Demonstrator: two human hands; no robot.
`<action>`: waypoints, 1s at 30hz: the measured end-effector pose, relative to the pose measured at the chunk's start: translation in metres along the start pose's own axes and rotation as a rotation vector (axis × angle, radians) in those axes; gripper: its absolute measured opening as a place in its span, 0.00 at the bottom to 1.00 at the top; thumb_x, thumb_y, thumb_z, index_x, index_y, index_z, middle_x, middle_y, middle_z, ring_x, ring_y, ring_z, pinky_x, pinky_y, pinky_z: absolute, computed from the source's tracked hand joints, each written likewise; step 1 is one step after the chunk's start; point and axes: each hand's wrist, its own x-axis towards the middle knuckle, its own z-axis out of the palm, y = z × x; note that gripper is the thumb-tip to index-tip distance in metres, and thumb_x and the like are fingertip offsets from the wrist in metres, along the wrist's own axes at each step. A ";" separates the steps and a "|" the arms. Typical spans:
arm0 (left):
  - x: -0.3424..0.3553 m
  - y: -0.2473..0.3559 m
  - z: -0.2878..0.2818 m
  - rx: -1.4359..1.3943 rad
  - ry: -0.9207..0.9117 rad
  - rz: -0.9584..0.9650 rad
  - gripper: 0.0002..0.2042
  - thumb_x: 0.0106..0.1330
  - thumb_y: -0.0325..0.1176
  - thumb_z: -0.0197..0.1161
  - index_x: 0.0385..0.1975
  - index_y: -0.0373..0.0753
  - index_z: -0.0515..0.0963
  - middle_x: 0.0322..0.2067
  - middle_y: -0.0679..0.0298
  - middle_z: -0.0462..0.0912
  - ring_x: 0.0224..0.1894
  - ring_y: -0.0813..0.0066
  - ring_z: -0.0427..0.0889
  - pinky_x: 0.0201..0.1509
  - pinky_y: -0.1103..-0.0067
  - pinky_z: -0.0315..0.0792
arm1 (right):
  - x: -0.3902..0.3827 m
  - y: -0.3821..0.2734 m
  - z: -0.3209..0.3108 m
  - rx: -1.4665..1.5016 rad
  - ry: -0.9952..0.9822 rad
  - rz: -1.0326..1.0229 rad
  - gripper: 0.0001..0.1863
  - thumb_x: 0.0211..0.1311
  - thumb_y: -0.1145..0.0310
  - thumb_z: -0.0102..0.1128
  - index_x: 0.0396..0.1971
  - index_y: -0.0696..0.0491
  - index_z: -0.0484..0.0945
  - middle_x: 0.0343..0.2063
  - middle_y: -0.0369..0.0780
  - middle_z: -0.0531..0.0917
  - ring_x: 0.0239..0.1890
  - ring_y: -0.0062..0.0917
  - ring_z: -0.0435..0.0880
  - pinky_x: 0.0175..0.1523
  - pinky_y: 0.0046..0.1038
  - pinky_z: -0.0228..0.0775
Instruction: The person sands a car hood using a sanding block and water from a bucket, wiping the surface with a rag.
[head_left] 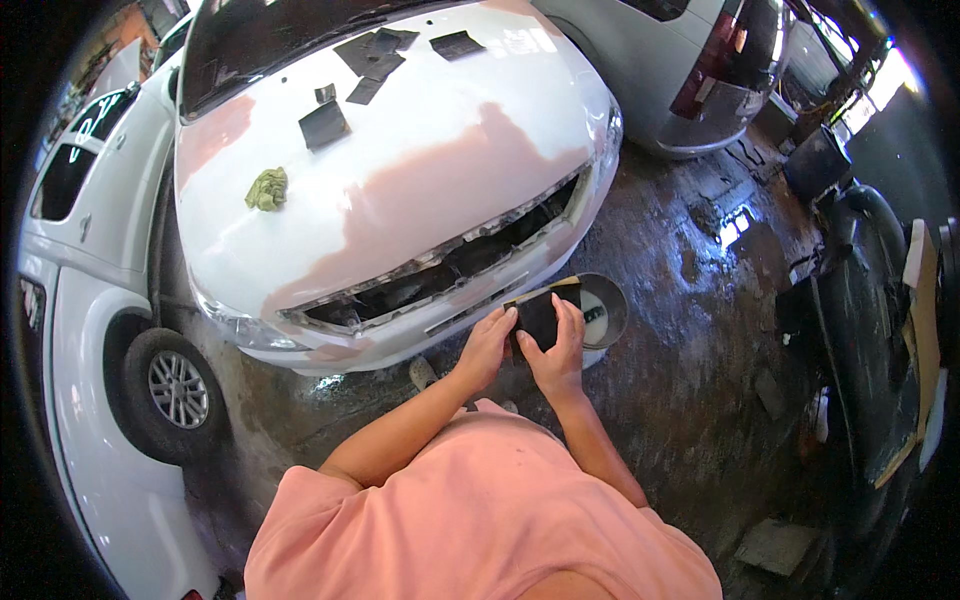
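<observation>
A black sheet [538, 322] is held up before the front of a white car [400, 340], near a round bucket [622, 305] — its left edge gripped by the left hand [486, 346], its right by the right hand [560, 350], with the fingers bent closed on it. Dark sheets [325, 125] and a crumpled green cloth [267, 190] are spread on the hood [330, 195].

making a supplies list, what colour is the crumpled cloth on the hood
The crumpled cloth is yellowish green; head view shows it best.
</observation>
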 end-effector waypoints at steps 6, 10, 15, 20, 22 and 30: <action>-0.001 -0.003 0.002 -0.036 -0.026 0.043 0.15 0.85 0.44 0.53 0.55 0.42 0.79 0.37 0.74 0.78 0.35 0.87 0.72 0.37 0.83 0.67 | 0.003 0.000 0.001 -0.039 -0.032 -0.012 0.40 0.56 0.69 0.76 0.69 0.59 0.68 0.61 0.52 0.74 0.65 0.48 0.73 0.72 0.46 0.65; 0.000 -0.008 -0.003 -0.131 -0.031 0.080 0.19 0.86 0.42 0.51 0.67 0.39 0.75 0.48 0.71 0.81 0.45 0.84 0.76 0.47 0.83 0.72 | 0.006 -0.002 0.008 -0.054 -0.036 -0.041 0.40 0.56 0.69 0.76 0.69 0.59 0.68 0.61 0.53 0.74 0.65 0.49 0.73 0.72 0.47 0.65; 0.005 0.006 -0.012 -0.041 0.023 0.008 0.17 0.84 0.43 0.55 0.62 0.41 0.78 0.40 0.75 0.79 0.36 0.88 0.72 0.37 0.85 0.67 | 0.016 0.003 0.021 -0.073 -0.064 -0.064 0.41 0.57 0.68 0.76 0.70 0.59 0.67 0.62 0.53 0.74 0.65 0.49 0.73 0.71 0.47 0.66; 0.018 0.021 -0.028 -0.079 0.040 0.196 0.17 0.80 0.35 0.62 0.62 0.36 0.76 0.50 0.68 0.85 0.50 0.81 0.81 0.57 0.79 0.77 | 0.039 0.011 0.024 -0.047 -0.128 -0.110 0.43 0.58 0.72 0.77 0.73 0.56 0.67 0.65 0.48 0.73 0.65 0.43 0.75 0.70 0.41 0.68; 0.023 0.031 -0.047 -0.129 -0.008 0.137 0.16 0.80 0.36 0.62 0.61 0.35 0.77 0.51 0.67 0.85 0.50 0.81 0.81 0.57 0.79 0.77 | 0.051 0.008 0.028 0.198 -0.019 0.195 0.37 0.61 0.73 0.75 0.71 0.57 0.70 0.69 0.44 0.72 0.68 0.34 0.74 0.68 0.36 0.71; 0.061 0.063 -0.098 0.143 0.138 0.267 0.17 0.81 0.36 0.60 0.62 0.34 0.74 0.44 0.63 0.84 0.46 0.78 0.80 0.52 0.75 0.77 | 0.095 -0.006 0.079 0.292 -0.520 0.245 0.39 0.71 0.63 0.68 0.75 0.63 0.62 0.68 0.50 0.75 0.68 0.41 0.76 0.72 0.40 0.66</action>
